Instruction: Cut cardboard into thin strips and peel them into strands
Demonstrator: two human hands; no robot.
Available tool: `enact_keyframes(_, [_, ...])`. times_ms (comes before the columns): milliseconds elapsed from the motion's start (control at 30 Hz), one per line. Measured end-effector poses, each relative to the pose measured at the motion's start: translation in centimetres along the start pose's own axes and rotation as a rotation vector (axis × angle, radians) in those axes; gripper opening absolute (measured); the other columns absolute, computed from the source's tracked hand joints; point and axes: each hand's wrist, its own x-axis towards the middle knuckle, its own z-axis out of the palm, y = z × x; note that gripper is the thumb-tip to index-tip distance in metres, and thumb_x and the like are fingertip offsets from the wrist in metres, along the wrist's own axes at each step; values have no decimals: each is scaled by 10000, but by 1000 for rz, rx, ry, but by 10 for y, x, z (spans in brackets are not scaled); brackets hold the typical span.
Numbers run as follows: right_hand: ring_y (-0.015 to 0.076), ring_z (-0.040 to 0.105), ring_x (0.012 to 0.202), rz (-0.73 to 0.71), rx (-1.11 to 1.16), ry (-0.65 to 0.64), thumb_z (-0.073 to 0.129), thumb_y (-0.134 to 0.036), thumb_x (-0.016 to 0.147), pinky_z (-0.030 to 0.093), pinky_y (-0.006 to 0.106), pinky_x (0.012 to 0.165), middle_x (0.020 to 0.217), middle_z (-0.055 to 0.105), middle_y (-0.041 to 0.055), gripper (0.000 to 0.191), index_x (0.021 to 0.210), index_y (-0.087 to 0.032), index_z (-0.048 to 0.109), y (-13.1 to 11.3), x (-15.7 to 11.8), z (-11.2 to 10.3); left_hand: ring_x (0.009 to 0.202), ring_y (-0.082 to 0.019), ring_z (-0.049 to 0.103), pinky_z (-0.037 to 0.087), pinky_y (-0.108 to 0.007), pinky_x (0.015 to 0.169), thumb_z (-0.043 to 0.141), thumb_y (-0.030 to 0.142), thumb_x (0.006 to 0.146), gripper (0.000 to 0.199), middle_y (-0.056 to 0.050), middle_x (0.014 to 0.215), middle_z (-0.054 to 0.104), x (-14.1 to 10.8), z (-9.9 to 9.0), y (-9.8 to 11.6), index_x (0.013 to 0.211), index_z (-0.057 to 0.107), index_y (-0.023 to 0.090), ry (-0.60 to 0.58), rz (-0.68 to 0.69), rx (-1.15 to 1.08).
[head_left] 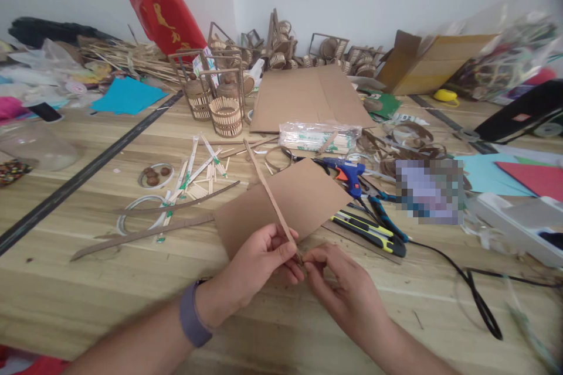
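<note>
A long, narrow brown cardboard strip slants up and away from my hands, above a flat piece of cardboard. My left hand is closed around its lower part, thumb on top. At the near end of the strip, the fingertips of my right hand pinch it. Just right of the cardboard piece lie yellow-and-black utility knives and a blue glue gun. More brown strips rest on the table to the left, beside rolls of tape and loose wooden sticks.
Small stick-walled baskets stand at back left, near a larger cardboard sheet. A packet of wrapped sticks lies before it. A black cable loops across the right side. An open cardboard box stands at back right.
</note>
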Motion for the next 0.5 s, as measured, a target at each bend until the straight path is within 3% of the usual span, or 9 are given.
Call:
enact_keyframes(233, [127,580,599,-84,-36,22,492,-133,917,441,239,559,673,629,-25,146,839,-229,569,1,0,0,558,-136,640,480,-237,529,828,576,664,610,11,653,636,0,0,-1,993,550,144,-7,-10,2])
enact_keyframes(500, [131,546,575,-87,-76,6,475,-118,902,410,244,544,638,589,-33,186,761,-235,512,1,-1,1,556,-138,629,497,-251,540,813,599,666,635,16,643,621,1,2,-3,1014,560,132,10,-6,49])
